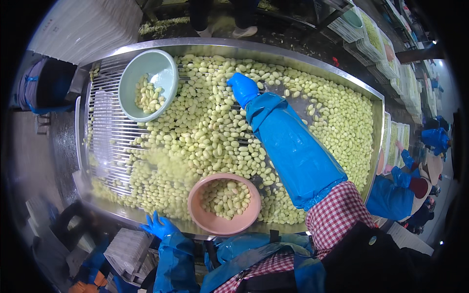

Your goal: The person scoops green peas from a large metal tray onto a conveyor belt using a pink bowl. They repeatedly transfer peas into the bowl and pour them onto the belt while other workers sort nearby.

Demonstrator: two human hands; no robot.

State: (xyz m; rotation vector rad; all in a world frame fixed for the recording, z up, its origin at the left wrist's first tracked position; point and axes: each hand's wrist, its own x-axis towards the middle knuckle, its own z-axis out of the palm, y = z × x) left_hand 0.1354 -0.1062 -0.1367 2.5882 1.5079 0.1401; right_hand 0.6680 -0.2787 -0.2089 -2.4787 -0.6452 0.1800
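Many pale green oval fruits (214, 143) cover a metal sorting table (234, 44) with a slatted grate (110, 124) at its left. Over the fruits in the far half reaches my right hand (243, 89), in a blue glove. Its fingers are curled and point down and left; whether a fruit is inside them is hidden. My left hand (160, 226), gloved in blue too, rests by the table's near rim with its fingers spread and nothing in them. Some fruits lie in a pink plastic bowl (196, 207) at the near side. A pale green bowl (126, 91), partly filled, sits far left.
Stacked white plastic crates (88, 29) stand beyond the far left corner. More fruit-filled crates (373, 40) line the right side. A co-worker in a blue apron (390, 197) is at the right, and another person's legs (242, 22) show beyond the far rim.
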